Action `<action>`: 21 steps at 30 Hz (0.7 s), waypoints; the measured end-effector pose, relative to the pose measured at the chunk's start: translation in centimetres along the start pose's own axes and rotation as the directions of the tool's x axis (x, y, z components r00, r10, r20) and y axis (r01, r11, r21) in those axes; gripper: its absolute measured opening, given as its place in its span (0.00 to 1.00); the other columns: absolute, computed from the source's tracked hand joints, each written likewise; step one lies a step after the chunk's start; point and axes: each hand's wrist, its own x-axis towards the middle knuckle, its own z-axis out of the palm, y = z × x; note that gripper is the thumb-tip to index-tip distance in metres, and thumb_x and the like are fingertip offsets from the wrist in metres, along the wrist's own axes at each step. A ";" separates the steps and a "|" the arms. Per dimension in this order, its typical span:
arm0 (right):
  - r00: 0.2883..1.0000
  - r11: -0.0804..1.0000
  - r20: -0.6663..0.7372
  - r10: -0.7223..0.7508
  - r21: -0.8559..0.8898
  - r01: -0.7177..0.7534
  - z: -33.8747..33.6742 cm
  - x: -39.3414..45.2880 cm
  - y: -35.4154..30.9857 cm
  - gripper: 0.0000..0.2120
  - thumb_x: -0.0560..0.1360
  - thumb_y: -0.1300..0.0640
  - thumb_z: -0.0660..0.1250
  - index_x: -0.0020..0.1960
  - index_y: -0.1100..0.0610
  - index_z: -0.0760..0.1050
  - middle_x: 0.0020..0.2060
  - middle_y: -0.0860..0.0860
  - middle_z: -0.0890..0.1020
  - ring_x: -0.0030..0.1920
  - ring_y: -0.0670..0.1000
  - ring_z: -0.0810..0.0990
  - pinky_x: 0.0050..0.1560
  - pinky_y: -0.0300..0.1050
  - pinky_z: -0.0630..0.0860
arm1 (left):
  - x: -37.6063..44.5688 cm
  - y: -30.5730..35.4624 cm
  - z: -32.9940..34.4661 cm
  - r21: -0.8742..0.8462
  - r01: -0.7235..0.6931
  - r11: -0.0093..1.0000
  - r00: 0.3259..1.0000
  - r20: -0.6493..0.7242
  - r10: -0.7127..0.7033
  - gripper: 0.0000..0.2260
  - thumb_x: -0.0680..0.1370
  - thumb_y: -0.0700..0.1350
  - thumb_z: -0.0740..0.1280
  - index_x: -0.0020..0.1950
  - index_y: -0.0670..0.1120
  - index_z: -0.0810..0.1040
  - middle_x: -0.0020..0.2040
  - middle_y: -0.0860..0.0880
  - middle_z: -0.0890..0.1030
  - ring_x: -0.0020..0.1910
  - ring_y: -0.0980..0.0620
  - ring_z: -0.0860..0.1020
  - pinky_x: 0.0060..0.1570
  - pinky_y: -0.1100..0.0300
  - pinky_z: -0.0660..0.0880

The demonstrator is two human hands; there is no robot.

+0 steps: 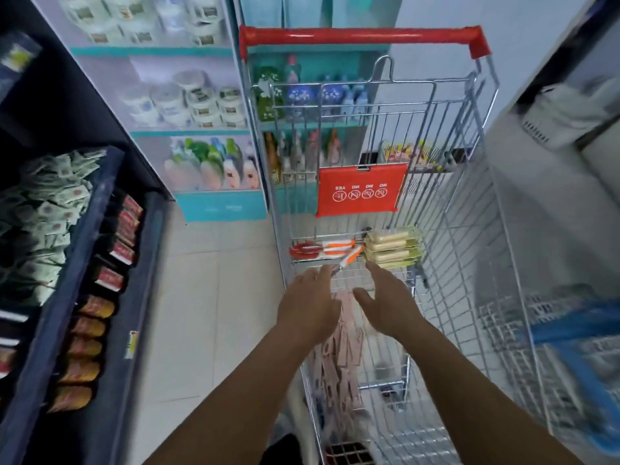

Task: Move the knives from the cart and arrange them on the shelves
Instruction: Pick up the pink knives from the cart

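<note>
On my far left I see the dark blue shelf slanting down the frame, its upper tier heaped with pale green sachets and its lower tier lined with red packets and orange-brown packets. Beyond it stands a white-and-teal shelf unit stocked with white tubs and bottles.

Moving across, my left hand reaches into the wire cart, fingers extended and relaxed, gripping nothing; its fingertips sit just beside the metal end of one orange-handled knife that lies tilted toward the hand. I cannot tell whether a fingertip actually touches it, since the frame is blurred there. The other knives lie in the cart's far-left area, orange and white handles side by side with red ends pointing left, close to the far wire wall.

Under and between my forearms a spread of pinkish flat packs lies on the cart floor. My right hand is also loose, fingers straight and spread, grasping nothing, its fingertips near a stack of yellow-green packs that sits just right of the knives. Above these hangs the cart's red flap, and higher still its red handle. On the far right, outside the cart wall, I see something blue and white.
</note>
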 end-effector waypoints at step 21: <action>0.915 0.863 0.325 -0.240 -0.360 0.354 9.9 26.5 11.1 0.35 0.73 0.63 0.61 0.77 0.56 0.51 0.75 0.56 0.59 0.74 0.58 0.61 0.74 0.56 0.56 | 18.0 -3.3 15.8 -0.115 0.497 0.860 0.861 0.191 -0.472 0.27 0.80 0.47 0.60 0.77 0.49 0.53 0.71 0.45 0.66 0.70 0.45 0.66 0.64 0.51 0.68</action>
